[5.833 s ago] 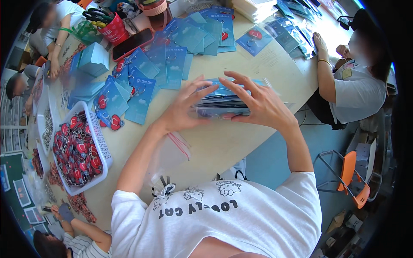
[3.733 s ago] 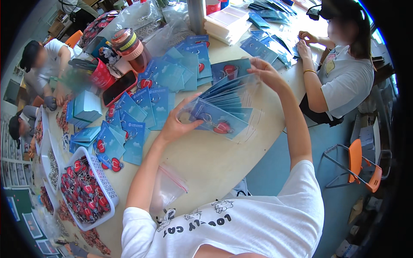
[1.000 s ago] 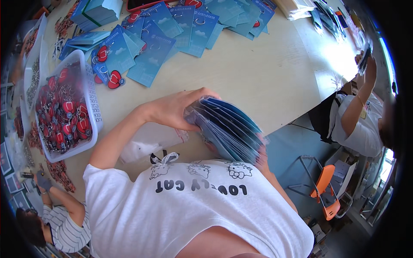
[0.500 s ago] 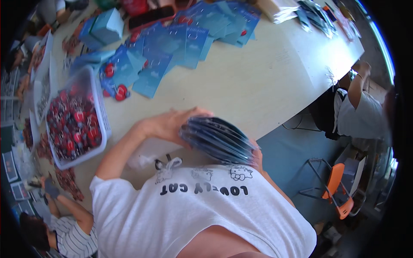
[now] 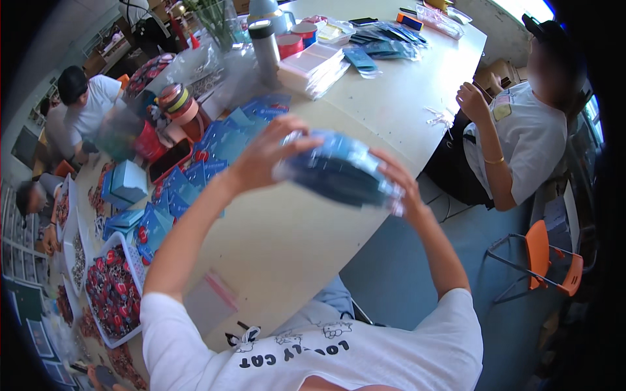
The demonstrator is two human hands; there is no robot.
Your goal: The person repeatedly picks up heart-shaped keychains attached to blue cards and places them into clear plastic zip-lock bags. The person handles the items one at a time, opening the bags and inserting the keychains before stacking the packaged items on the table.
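Between my two hands is a thick stack of blue cards in clear plastic bags (image 5: 342,171), held up over the table's near edge. My left hand (image 5: 268,151) is closed round the stack's left end. The fingers of my right hand (image 5: 401,181) grip its right end. Motion smears the stack's surface. Left of it, loose blue cards (image 5: 186,190) overlap on the table, some bearing small red pieces. A white plastic basket (image 5: 135,260) holds many red and dark charms with metal parts. Close to my body lies a clear bag with a pink strip (image 5: 218,294).
A phone (image 5: 171,160) and light-blue box (image 5: 125,184) lie left. A steel flask (image 5: 264,51), pale packet stack (image 5: 314,67) and bagged blue cards (image 5: 388,40) stand farther back. A co-worker (image 5: 521,130) sits right; an orange chair (image 5: 538,255) is on the floor.
Both hands have lifted the bagged stack from near my chest, up and away over the table. The head view has tilted up, showing more of the far table and the co-worker on the right.
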